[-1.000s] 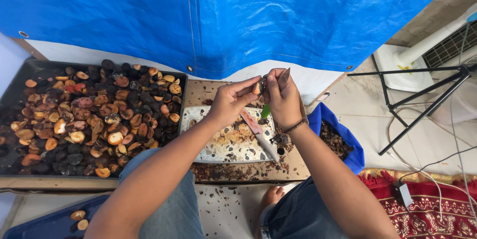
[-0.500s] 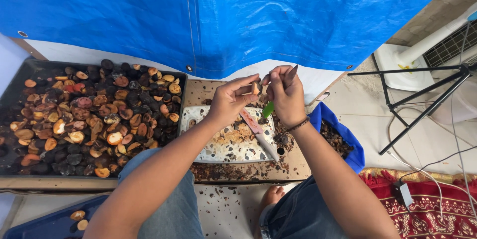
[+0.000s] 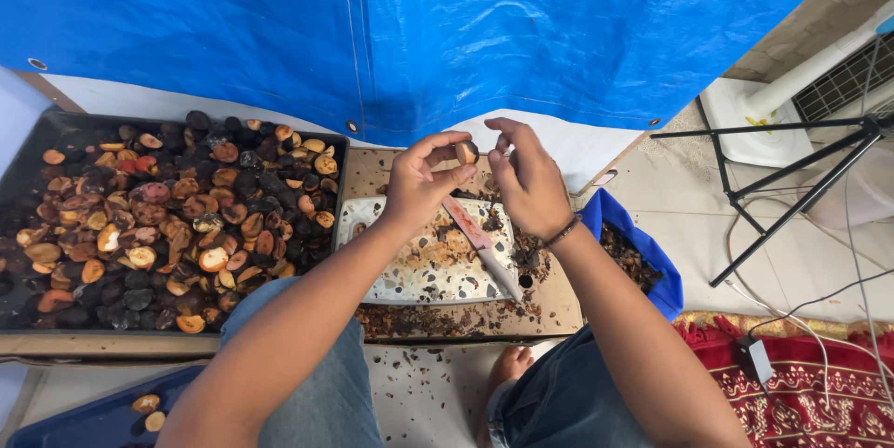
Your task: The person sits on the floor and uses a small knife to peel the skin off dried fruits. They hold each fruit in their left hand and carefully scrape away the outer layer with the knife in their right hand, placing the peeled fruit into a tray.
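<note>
Nut [image 3: 468,151] sits pinched between the fingertips of my left hand [image 3: 416,185], raised above the tile [image 3: 372,224] and just in front of the blue tarp [image 3: 447,29]. It is small, round and dark, with a paler cut face turned toward me. Left thumb and forefinger close on it from the left side; the other left fingers curl loosely under.

Right hand [image 3: 529,183] is just beside the nut, thumb and forefinger nearly closed at its right edge. I cannot tell whether they touch the nut or pinch a bit of husk. A band circles the right wrist.

Knife [image 3: 480,245] with a reddish handle lies slanted across the tile below both hands, blade toward the lower right. Neither hand holds it. The tile is pale, speckled, and littered with brown scraps. It rests on a brown board [image 3: 549,304] covered in dark husk bits.

Tray [image 3: 56,127] to the left of the tile is dark and heaped with nuts, some black and whole, others halved with orange or tan faces. Blue bag [image 3: 652,262] at the right of the board holds dark husk waste.

Lower left: a blue lid [image 3: 84,415] with two nut halves on it. A black stand [image 3: 792,196] and a red mat [image 3: 819,383] are at the right.
</note>
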